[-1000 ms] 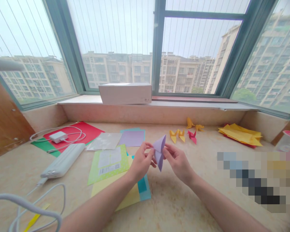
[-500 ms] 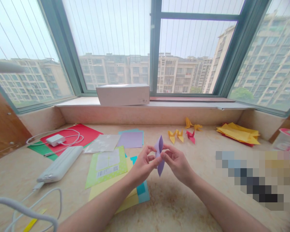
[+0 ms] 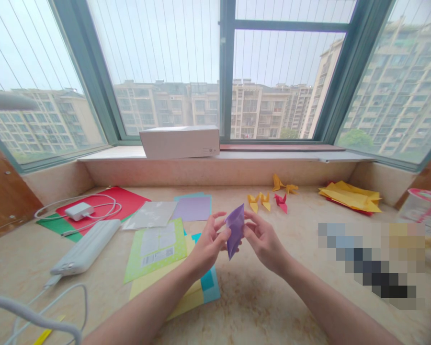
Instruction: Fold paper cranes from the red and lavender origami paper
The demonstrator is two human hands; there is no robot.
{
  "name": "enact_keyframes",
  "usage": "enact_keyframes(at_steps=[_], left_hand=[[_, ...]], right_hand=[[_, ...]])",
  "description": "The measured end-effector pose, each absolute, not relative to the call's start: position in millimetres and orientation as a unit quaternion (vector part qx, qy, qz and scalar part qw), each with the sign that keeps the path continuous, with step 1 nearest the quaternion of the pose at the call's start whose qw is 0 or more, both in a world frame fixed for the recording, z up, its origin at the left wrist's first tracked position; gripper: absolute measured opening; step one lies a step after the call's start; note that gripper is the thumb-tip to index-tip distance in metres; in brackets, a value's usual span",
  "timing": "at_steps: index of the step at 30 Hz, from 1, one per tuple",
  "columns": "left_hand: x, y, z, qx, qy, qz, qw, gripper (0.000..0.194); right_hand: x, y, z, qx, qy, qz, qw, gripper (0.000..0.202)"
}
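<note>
A folded piece of purple origami paper (image 3: 236, 231) is held upright above the counter, between my two hands. My left hand (image 3: 212, 242) pinches its left side, with the thumb across the front face. On the right edge, the fingers and thumb of my right hand (image 3: 260, 237) are closed on the paper. Behind the hands stand two yellow folded cranes (image 3: 258, 202) and a red one (image 3: 281, 203), with orange folded figures (image 3: 284, 184) farther back. A flat purple sheet (image 3: 192, 209) lies behind my left hand.
Left of my hands lie a green paper packet (image 3: 156, 251) and pale yellow sheets (image 3: 147, 280). A white power bank (image 3: 86, 249) and its cables are farther left, near red paper (image 3: 129, 196). Yellow sheets (image 3: 350, 195) lie back right; a white box (image 3: 179, 143) sits on the sill.
The purple paper has turned from nearly edge-on to show a broad face, and leans to the right at its top. My left thumb now lies across its face.
</note>
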State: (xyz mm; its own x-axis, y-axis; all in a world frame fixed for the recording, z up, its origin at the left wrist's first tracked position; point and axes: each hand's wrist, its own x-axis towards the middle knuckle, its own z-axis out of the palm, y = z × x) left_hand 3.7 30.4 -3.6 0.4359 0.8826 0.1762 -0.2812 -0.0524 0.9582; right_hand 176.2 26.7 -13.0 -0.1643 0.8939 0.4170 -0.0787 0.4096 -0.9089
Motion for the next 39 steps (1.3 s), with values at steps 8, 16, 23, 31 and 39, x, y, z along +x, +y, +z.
enact_keyframes(at_steps=[8,16,23,31,39], left_hand=[[6,26,-6,0.625,0.264,0.427,0.598,0.048],[9,24,-11,0.712,0.330,0.425,0.452,0.053],[11,20,-12,0.737,0.329,0.440,0.394,0.067],[7,22,-12,0.747,0.343,0.470,0.322,0.060],[7,20,-10,0.712,0.311,0.498,0.384,0.053]], right_hand=[[176,26,-18,-0.410,-0.641,0.330,0.559,0.036],[175,24,-20,-0.365,-0.728,0.164,0.557,0.045],[178,19,-20,-0.336,-0.781,0.091,0.518,0.053],[175,17,-17,-0.350,-0.781,0.049,0.514,0.043],[177,16,-11,-0.355,-0.707,0.130,0.598,0.020]])
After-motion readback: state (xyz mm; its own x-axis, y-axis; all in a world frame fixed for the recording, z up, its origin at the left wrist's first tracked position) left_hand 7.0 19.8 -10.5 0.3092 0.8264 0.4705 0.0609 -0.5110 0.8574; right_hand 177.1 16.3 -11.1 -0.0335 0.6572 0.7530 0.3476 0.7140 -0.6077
